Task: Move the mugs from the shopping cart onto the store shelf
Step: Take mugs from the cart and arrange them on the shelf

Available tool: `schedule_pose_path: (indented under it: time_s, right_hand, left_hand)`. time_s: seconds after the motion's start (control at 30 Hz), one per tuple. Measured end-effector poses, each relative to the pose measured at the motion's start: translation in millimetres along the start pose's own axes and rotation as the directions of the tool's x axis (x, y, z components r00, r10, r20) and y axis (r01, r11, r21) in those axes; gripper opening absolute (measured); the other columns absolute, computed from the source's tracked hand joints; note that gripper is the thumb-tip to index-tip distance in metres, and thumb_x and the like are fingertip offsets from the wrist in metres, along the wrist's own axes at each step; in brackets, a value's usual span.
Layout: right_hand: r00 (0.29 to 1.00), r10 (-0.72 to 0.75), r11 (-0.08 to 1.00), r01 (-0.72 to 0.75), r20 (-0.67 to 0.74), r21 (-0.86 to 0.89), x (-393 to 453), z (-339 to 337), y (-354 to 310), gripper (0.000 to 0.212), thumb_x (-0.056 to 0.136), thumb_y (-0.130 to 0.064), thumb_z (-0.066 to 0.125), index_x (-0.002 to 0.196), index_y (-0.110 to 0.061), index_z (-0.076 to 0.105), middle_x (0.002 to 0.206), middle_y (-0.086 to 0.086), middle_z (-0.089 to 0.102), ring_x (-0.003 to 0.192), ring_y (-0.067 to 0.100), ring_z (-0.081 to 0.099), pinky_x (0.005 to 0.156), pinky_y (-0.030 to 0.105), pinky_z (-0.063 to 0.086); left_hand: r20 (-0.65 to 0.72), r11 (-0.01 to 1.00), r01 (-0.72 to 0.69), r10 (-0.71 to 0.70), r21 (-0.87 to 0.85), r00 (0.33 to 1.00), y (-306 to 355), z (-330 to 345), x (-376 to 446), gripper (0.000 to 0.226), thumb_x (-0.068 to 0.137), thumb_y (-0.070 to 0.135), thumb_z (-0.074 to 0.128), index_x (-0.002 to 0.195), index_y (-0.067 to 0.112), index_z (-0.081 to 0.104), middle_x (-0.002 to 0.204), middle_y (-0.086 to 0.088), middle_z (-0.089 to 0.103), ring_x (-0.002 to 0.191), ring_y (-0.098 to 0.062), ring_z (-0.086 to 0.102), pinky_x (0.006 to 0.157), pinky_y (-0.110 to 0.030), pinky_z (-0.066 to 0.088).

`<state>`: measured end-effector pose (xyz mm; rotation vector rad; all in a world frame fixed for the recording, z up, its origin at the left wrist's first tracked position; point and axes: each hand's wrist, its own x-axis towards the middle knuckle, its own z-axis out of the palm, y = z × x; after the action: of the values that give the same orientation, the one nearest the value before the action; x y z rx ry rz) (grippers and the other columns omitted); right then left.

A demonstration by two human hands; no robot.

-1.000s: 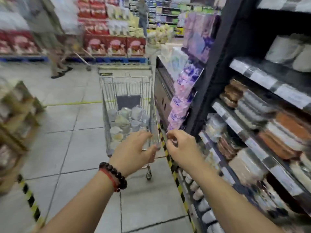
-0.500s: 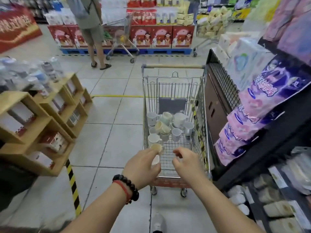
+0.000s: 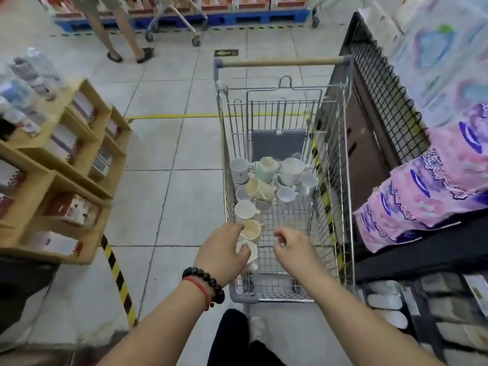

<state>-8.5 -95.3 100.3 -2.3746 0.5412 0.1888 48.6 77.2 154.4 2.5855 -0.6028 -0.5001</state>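
Wooden display rack (image 3: pixel 66 165) at left with boxed goods, bottled water (image 3: pixel 25 83) on top. Yellow-black floor tape (image 3: pixel 117 276) beside it. Pink-purple packs (image 3: pixel 433 186) at right. Another shopper's legs (image 3: pixel 118 27) far back near a 2nd cart (image 3: pixel 179 25), blue pallets (image 3: pixel 237 18) behind

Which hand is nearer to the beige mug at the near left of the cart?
Left. The left hand is at the beige mug, its fingers touching the rim. The right hand hangs apart to the mug's right, over bare cart wire, holding nothing.
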Motion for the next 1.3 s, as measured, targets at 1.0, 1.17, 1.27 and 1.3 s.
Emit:
schedule_pose_path:
  time_s: [1.0,1.17,1.27,1.3]
  right_hand:
    - [0.899,0.129,0.981,-0.054,0.419,-0.185,228.0,205.1,160.6,0.064,0.086,-0.011,0.052,0.144,-0.026,0.03,0.152,-0.004,0.028,0.127,0.025,0.046,0.092,0.038,0.043]
    - [0.886,0.03,0.991,0.034,0.463,-0.129,243.5,218.6,172.1,0.055,0.086,-0.008,0.054,0.136,-0.024,0.04,0.146,-0.001,0.039,0.123,0.026,0.049,0.093,0.043,0.047]
    - [0.919,0.037,0.987,0.029,0.392,-0.16,240.0,217.7,174.7,0.029,0.088,-0.016,0.054,0.117,-0.023,0.052,0.124,0.001,0.059,0.108,0.027,0.057,0.075,0.036,0.045]
    - [0.927,0.05,0.987,0.012,0.373,-0.16,235.4,215.3,176.0,0.026,0.09,-0.018,0.052,0.115,-0.023,0.055,0.12,0.001,0.062,0.105,0.028,0.059,0.071,0.033,0.042]
  left_hand:
    - [0.528,0.193,0.953,-0.798,-0.232,0.29,-105.0,308.0,117.9,0.055,0.074,0.041,0.07,0.119,0.013,0.054,0.11,-0.008,0.065,0.1,-0.027,0.063,0.088,-0.036,0.052]
    - [0.456,0.168,0.93,-0.834,-0.328,0.311,-111.9,326.7,129.1,0.021,0.08,0.037,0.068,0.087,0.021,0.056,0.089,-0.005,0.066,0.082,-0.024,0.063,0.077,-0.031,0.052]
    - [0.386,0.159,0.924,-0.874,-0.347,0.295,-109.7,321.8,129.9,0.025,0.086,0.031,0.061,0.067,0.021,0.049,0.073,-0.003,0.057,0.073,-0.025,0.056,0.067,-0.028,0.044]
    - [0.365,0.17,0.925,-0.882,-0.339,0.296,-106.9,319.3,127.6,0.025,0.087,0.028,0.059,0.066,0.021,0.048,0.07,-0.002,0.055,0.073,-0.025,0.055,0.067,-0.029,0.044]
